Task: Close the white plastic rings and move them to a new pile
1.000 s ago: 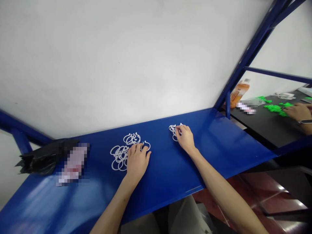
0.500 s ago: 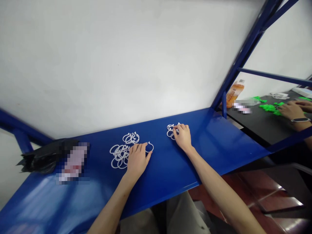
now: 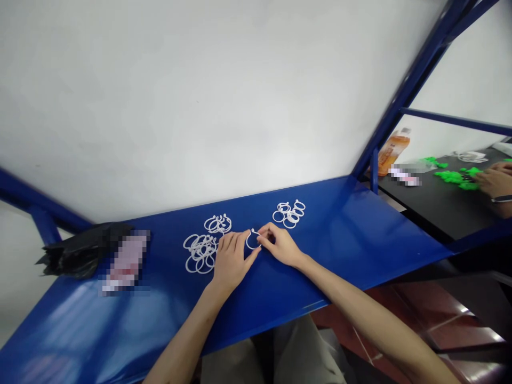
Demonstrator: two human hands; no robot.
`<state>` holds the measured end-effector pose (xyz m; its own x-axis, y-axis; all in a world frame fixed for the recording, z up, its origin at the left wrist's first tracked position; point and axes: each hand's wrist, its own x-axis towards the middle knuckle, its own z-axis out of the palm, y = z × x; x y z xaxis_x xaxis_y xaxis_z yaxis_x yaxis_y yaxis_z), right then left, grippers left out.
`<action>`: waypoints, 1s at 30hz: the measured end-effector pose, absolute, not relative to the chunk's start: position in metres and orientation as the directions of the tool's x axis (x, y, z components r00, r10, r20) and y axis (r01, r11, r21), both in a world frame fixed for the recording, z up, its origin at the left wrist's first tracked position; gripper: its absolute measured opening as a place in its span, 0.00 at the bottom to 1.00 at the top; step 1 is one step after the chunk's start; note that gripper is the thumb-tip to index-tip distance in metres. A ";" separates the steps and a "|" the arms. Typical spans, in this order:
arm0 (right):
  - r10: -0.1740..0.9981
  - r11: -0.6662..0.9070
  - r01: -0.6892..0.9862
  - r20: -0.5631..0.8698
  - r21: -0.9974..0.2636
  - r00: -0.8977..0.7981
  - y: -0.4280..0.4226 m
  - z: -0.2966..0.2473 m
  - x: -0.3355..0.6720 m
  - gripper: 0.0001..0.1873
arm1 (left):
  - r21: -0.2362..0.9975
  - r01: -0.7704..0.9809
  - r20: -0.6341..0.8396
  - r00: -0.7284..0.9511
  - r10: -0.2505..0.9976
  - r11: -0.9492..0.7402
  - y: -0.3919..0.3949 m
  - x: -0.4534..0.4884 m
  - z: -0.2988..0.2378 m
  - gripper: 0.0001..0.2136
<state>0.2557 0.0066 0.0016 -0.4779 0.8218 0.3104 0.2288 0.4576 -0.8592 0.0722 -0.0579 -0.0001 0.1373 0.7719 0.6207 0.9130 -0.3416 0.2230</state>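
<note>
A thin white ring (image 3: 248, 246) with a small knob at its top is held between my two hands, just above or on the blue tabletop. My left hand (image 3: 232, 256) grips its left side with thumb and fingers. On the opposite side, my right hand (image 3: 279, 245) pinches the ring's edge. Left of my left hand lies a tangled pile of white rings (image 3: 196, 262), with a smaller group of rings (image 3: 216, 224) behind it. Beyond my right hand several more rings (image 3: 291, 217) lie loosely together.
A black plastic bag (image 3: 80, 250) and a blurred pinkish packet (image 3: 127, 261) lie at the left. Blue frame posts (image 3: 400, 101) rise at the right. Past them, a co-worker's hands (image 3: 498, 178) are among green pieces (image 3: 460, 177) on a black table, near an orange bottle (image 3: 394, 152).
My right hand has left the right-hand group of rings and come left to the ring in my left hand, now pinching it too. The view has shifted slightly.
</note>
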 end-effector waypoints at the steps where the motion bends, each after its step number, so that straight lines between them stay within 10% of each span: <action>1: 0.824 0.437 0.207 0.297 -0.875 -0.483 0.006 0.001 0.254 0.09 | 0.279 0.897 0.599 0.118 0.792 -0.344 -0.058 0.073 0.000 0.19; 12: 0.735 0.456 0.129 0.292 -0.880 -0.612 0.003 0.009 0.256 0.08 | 0.788 0.585 0.306 -0.098 0.947 -0.194 -0.054 0.067 0.010 0.06; 23: 0.477 0.833 0.206 0.478 -0.513 -0.738 -0.001 0.003 0.257 0.12 | 0.697 0.630 0.342 0.129 0.931 -0.344 -0.059 0.062 0.021 0.10; 30: 0.759 0.646 0.486 0.562 -0.588 -0.329 0.038 0.006 0.282 0.09 | 0.383 0.901 0.485 -0.007 0.875 -0.205 -0.047 0.050 0.005 0.16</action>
<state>0.2824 0.0378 0.0064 -0.3287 0.7587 0.5625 0.4863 0.6465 -0.5878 0.0499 -0.0475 0.0046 -0.0073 0.8747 0.4846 0.9008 -0.2046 0.3829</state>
